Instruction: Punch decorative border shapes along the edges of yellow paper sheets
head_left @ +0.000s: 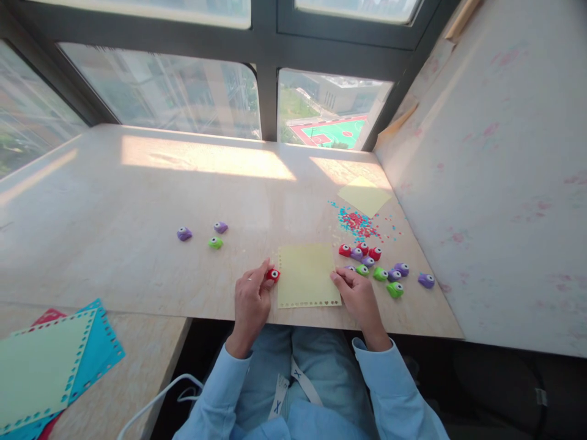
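Observation:
A yellow sheet of paper [306,275] lies near the front edge of the table, with small punched shapes along its left and bottom edges. My left hand [253,294] grips a red craft punch [273,275] at the sheet's left edge. On the other side, my right hand [356,296] pinches the sheet's right edge between thumb and fingers. Close to my right hand sit several craft punches, among them a green punch [394,289], a purple punch [426,280] and a red punch [345,250].
Red and blue paper bits [358,225] are heaped beyond the punches, beside another yellow sheet [365,195]. Two purple punches and a green punch [215,242] stand left. Punched coloured sheets [43,366] lie stacked at lower left. A wall [509,201] bounds the right side.

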The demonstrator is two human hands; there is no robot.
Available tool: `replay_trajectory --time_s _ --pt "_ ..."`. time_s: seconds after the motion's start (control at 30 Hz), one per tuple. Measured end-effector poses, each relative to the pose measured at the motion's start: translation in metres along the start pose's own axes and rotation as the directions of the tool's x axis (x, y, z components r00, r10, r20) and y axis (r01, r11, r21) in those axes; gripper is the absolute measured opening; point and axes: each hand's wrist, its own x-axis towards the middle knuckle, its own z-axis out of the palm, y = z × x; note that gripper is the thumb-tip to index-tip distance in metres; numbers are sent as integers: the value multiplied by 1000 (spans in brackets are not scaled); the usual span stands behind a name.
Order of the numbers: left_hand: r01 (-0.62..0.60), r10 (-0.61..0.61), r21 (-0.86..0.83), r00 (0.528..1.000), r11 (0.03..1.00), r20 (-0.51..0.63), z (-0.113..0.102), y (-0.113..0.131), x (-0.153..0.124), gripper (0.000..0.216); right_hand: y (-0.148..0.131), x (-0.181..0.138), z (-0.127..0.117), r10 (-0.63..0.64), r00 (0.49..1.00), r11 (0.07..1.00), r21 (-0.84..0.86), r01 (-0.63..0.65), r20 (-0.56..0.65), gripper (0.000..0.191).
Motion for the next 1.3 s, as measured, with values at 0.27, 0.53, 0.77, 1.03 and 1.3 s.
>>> replay_trajectory --time_s 0.27,0.53,0.77,1.03,1.3 --pt "47 -46 -23 998 999 37 -5 5 2 40 10 -4 4 -30 991 999 34 35 -131 50" --pt "-28 21 119 998 992 63 -5 10 5 22 14 -6 3 -18 989 998 61 27 -147 51" --pt "-34 29 114 999 993 45 -3 8 4 25 16 -8 1 18 986 997 81 -4 -168 58" --pt "-22 18 110 999 994 39 -3 10 4 27 14 -7 2 -8 989 998 64 18 -151 53" --pt "-37 35 86 999 996 32 -3 9 5 27 15 -8 1 12 988 997 72 -1 -153 55"
